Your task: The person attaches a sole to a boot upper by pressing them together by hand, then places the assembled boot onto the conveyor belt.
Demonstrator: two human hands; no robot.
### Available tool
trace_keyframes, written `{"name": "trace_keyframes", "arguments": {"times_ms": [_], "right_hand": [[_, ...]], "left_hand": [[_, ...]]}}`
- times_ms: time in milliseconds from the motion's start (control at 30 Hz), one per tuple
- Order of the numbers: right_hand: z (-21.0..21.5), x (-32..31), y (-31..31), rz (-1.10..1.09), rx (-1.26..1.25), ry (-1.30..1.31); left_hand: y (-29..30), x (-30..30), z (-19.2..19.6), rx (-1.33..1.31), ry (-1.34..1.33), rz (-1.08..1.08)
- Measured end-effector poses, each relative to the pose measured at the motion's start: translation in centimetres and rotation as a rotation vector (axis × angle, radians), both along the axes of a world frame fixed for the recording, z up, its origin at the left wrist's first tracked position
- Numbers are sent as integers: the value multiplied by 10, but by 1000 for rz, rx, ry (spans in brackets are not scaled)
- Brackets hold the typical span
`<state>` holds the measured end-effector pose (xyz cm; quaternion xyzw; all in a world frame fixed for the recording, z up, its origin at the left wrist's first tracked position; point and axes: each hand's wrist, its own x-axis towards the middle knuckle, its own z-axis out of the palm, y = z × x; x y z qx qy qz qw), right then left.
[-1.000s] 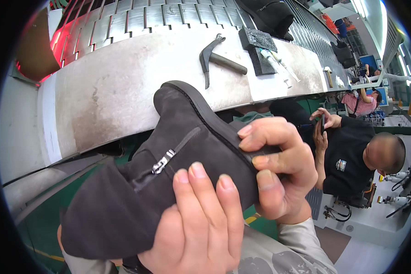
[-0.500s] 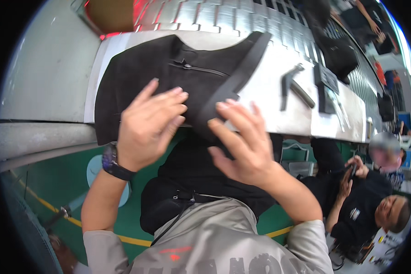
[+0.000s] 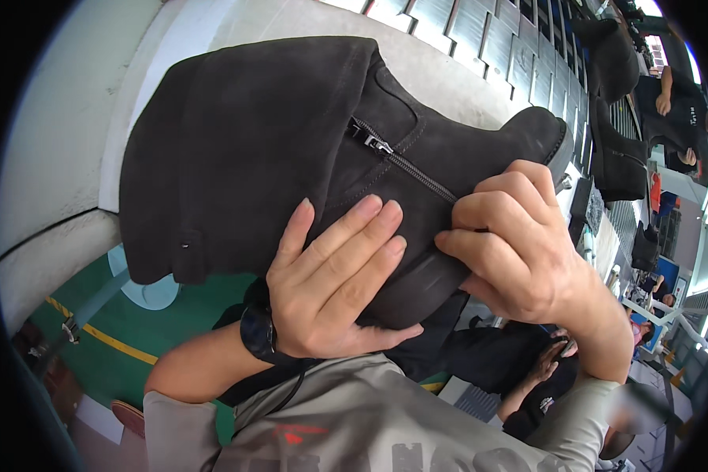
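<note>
A tall dark grey suede boot [image 3: 291, 149] was held up close under the camera, lying on its side with the open shaft toward the upper left and the foot toward the right. Its side zipper [image 3: 405, 165] ran diagonally down from a metal pull near the middle of the shaft. The boot was off the pale counter [image 3: 62, 157], whose long edge passed behind and to the left of it.

The left hand [image 3: 334, 291] lay under and against the boot's lower side, fingers spread flat over the suede near the ankle, thumb tucked beneath the sole edge; it was supporting and gripping the boot. A dark watch [image 3: 258, 334] sat on that wrist. The right hand [image 3: 519, 252] was curled around the foot part just beside the lower end of the zipper, fingers bent and pressing on the suede, clasping the boot from the right. The two hands were near each other, fingertips almost meeting over the zipper line.

Further boots [image 3: 617, 165] stood along the counter's far right edge. Another person's hand [image 3: 554, 358] showed below the right forearm.
</note>
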<state>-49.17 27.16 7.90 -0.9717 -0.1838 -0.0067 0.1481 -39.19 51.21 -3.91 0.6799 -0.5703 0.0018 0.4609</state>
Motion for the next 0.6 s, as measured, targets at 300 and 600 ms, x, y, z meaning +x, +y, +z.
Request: {"name": "trace_keyframes", "arguments": {"times_ms": [300, 600], "right_hand": [[-3, 4, -12, 11, 109, 54], [17, 4, -20, -154, -267, 15]], "left_hand": [[-4, -3, 0, 10, 4, 3], [-7, -3, -1, -20, -25, 60]]}}
